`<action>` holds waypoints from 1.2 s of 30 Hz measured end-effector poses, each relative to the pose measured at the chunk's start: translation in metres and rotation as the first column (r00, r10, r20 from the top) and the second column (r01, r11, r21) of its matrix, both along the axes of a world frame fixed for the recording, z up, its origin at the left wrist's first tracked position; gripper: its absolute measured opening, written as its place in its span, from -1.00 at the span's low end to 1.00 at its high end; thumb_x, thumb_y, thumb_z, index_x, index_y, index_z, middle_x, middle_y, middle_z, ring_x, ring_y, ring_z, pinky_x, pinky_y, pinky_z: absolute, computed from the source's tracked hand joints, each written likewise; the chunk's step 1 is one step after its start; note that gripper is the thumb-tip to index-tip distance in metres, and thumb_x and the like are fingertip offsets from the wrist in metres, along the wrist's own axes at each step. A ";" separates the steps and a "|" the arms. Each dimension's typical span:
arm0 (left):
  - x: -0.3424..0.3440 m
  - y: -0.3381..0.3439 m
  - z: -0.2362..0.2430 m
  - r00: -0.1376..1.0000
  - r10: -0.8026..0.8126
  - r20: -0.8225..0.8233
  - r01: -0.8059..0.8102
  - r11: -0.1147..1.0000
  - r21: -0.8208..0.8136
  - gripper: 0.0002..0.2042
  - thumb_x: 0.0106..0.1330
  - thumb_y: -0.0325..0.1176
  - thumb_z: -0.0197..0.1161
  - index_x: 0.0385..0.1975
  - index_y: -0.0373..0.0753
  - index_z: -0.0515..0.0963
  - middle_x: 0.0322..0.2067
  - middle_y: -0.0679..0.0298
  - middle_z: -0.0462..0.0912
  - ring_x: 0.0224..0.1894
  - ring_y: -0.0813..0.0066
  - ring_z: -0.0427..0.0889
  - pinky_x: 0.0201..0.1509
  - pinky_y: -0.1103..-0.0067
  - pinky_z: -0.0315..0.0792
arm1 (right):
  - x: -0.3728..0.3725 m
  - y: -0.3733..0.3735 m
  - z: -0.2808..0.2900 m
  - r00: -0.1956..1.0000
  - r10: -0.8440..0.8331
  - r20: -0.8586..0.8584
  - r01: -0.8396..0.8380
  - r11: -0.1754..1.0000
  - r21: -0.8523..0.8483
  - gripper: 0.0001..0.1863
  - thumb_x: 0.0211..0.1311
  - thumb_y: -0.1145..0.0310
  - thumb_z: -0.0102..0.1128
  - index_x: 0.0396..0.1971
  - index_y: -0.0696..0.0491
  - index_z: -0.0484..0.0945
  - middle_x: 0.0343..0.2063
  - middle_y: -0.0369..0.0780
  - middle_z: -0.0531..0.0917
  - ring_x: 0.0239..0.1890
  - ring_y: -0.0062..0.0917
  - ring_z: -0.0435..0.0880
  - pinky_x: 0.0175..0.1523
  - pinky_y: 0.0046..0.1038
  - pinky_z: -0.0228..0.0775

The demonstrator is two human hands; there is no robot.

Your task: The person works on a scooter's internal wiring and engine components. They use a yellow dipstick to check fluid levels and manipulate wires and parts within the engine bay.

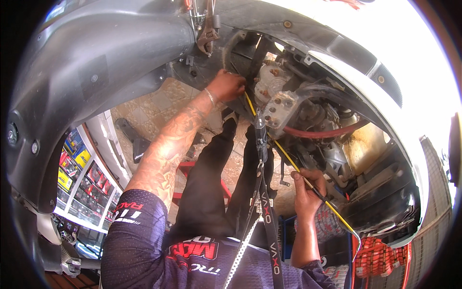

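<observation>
A long yellow cable (287, 156) runs slantwise between my hands, along the exposed motorcycle engine (274, 82). My left hand (228, 86) is closed by its upper end, with the fingertips hidden behind the hand. Lower right, my right hand (309, 190) pinches the cable between thumb and fingers, next to a black sleeve on it. Past that hand the cable goes on to a bent bare metal end (357, 241), which hangs free. A black lanyard (261, 135) from my chest hangs across the middle and covers a bit of the cable.
An adjustable wrench (208, 34) sits on the black bodywork above my left hand. A red hose (327, 132) curves across the engine. White fairing (409, 144) rims the right side. Glass shelves (89, 188) with boxed goods stand at left; orange-red rope-like bundles (380, 257) lie lower right.
</observation>
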State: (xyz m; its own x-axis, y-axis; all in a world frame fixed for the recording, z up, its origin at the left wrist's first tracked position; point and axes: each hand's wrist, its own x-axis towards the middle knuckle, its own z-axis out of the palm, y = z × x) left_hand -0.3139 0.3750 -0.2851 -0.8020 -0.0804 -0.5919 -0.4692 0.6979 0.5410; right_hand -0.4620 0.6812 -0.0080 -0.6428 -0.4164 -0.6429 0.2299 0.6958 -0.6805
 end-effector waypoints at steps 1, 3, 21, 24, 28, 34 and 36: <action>0.000 -0.001 -0.001 1.000 -0.002 -0.008 0.002 1.000 -0.001 -0.77 0.39 -0.18 0.13 -0.10 -0.09 0.63 -0.18 0.26 0.70 -0.02 0.25 0.66 0.14 0.21 0.30 | 0.000 -0.001 0.001 1.000 -0.019 0.015 0.019 1.000 0.000 -0.84 0.35 0.58 0.31 -0.18 0.18 0.49 -0.24 -0.20 0.62 -0.18 -0.51 0.75 -0.01 -0.52 0.54; 0.001 -0.001 -0.002 1.000 0.004 -0.028 -0.004 1.000 -0.001 -0.78 0.39 -0.18 0.13 -0.12 -0.10 0.62 -0.20 0.26 0.69 -0.03 0.24 0.66 0.13 0.21 0.30 | 0.000 -0.003 0.003 0.999 -0.044 0.033 0.044 0.999 -0.004 -0.84 0.35 0.58 0.32 -0.19 0.18 0.49 -0.24 -0.20 0.62 -0.18 -0.51 0.75 -0.01 -0.52 0.54; 0.009 -0.004 0.000 0.999 -0.023 -0.047 0.023 1.000 0.000 -0.71 0.49 -0.12 0.03 0.03 -0.05 0.58 -0.09 0.25 0.66 0.05 0.27 0.63 0.16 0.22 0.30 | 0.001 -0.004 0.003 0.994 -0.106 0.015 0.105 0.994 0.042 -0.81 0.22 0.52 0.45 -0.28 0.19 0.57 -0.26 -0.15 0.62 -0.18 -0.45 0.65 -0.02 -0.42 0.49; 0.007 -0.004 0.000 0.999 -0.035 -0.036 0.035 0.999 -0.003 -0.67 0.49 -0.06 0.02 0.06 -0.03 0.60 -0.05 0.26 0.68 0.07 0.30 0.64 0.18 0.22 0.34 | 0.001 -0.004 0.002 0.993 -0.117 -0.008 0.118 0.992 0.035 -0.81 0.21 0.52 0.45 -0.28 0.19 0.57 -0.27 -0.16 0.63 -0.19 -0.46 0.64 -0.01 -0.43 0.48; 0.006 -0.006 0.002 1.000 -0.024 -0.003 0.024 1.000 0.005 -0.66 0.48 -0.06 0.03 0.07 -0.06 0.58 -0.05 0.24 0.68 0.06 0.28 0.65 0.17 0.23 0.34 | 0.002 -0.006 0.001 0.996 -0.035 -0.082 0.039 0.998 0.051 -0.82 0.21 0.54 0.45 -0.28 0.18 0.58 -0.30 -0.17 0.65 -0.20 -0.49 0.64 -0.02 -0.45 0.47; 0.001 -0.009 0.005 0.998 -0.025 0.062 0.024 1.000 0.020 -0.64 0.46 -0.05 0.06 0.07 -0.11 0.57 -0.11 0.20 0.71 0.00 0.23 0.69 0.15 0.25 0.36 | 0.002 -0.008 0.005 0.988 -0.150 0.027 0.149 0.988 0.046 -0.83 0.21 0.53 0.45 -0.30 0.19 0.59 -0.30 -0.17 0.65 -0.24 -0.48 0.63 -0.07 -0.43 0.46; 0.000 -0.010 0.004 0.998 -0.026 0.060 0.026 1.000 0.009 -0.64 0.43 -0.08 0.10 0.08 -0.13 0.56 -0.12 0.19 0.72 -0.01 0.21 0.69 0.15 0.26 0.36 | 0.000 -0.008 0.004 0.991 -0.132 0.021 0.131 0.990 0.047 -0.83 0.21 0.54 0.45 -0.31 0.19 0.59 -0.30 -0.17 0.65 -0.25 -0.47 0.63 -0.08 -0.43 0.46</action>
